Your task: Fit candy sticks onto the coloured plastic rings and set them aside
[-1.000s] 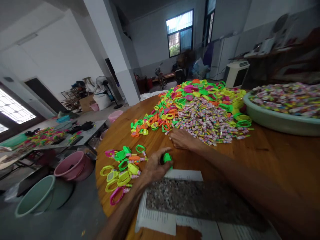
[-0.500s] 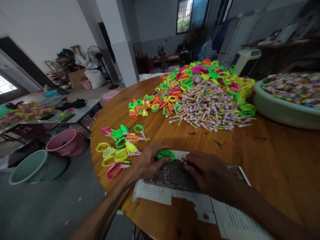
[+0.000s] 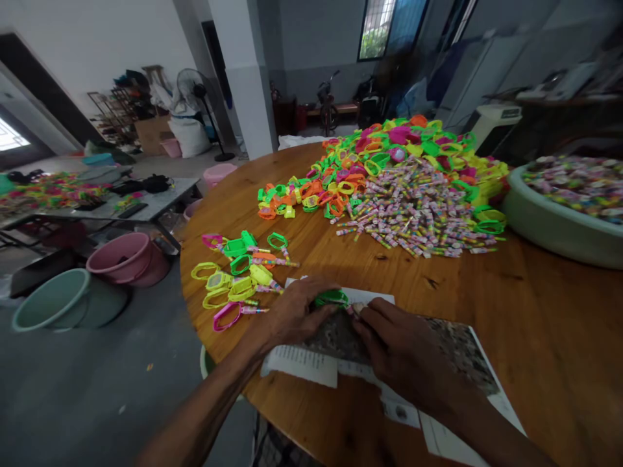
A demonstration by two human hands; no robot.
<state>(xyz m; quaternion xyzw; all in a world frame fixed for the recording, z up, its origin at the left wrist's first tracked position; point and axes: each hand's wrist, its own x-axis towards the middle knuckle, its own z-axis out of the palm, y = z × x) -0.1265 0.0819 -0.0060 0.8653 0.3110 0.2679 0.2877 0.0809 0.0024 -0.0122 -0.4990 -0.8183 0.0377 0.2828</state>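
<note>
My left hand (image 3: 302,312) is closed on a green toy watch (image 3: 331,298), its thumb and fingers on the band's left side. Pinched in my right hand (image 3: 396,334) is a small candy tube (image 3: 357,307), mostly hidden by the fingers, its end touching the watch's right side. Both hands rest over a dark speckled board (image 3: 455,347) lying on printed paper sheets (image 3: 304,365). To the left lies a group of yellow, green, orange and pink toy watches (image 3: 242,285), several with candy tubes beside or against them.
On the round wooden table (image 3: 311,250) stand a heap of colourful watches (image 3: 399,139), a pile of candy tubes (image 3: 418,207) and a full green basin (image 3: 559,220). Pink (image 3: 129,259) and green buckets (image 3: 58,305) stand on the floor at left.
The view has shifted slightly. The candy tube in my right hand has come up against the green watch, which now lies flatter under my left fingers.
</note>
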